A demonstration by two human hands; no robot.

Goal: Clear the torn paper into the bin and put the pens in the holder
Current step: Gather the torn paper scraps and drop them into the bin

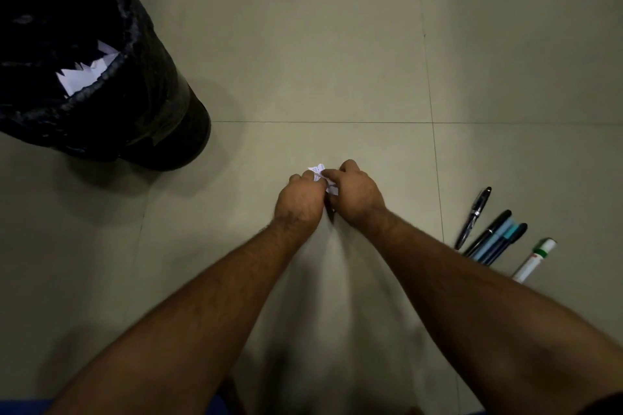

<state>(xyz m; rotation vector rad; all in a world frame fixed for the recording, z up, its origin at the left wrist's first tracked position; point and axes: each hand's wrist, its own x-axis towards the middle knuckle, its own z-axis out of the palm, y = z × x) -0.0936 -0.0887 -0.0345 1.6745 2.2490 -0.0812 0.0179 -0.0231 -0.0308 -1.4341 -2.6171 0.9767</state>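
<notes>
Both hands, left hand [298, 199] and right hand [357, 195], seem to pinch the paper [320, 175], and bits might drop before the bin [101, 84].

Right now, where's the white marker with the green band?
In the head view, the white marker lies on the floor at the right, the outermost of the pens, beside the right forearm.

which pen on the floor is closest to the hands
The glossy black pen, leftmost in the row and lying apart from the touching blue and black pens; the white marker lies farthest.
</notes>
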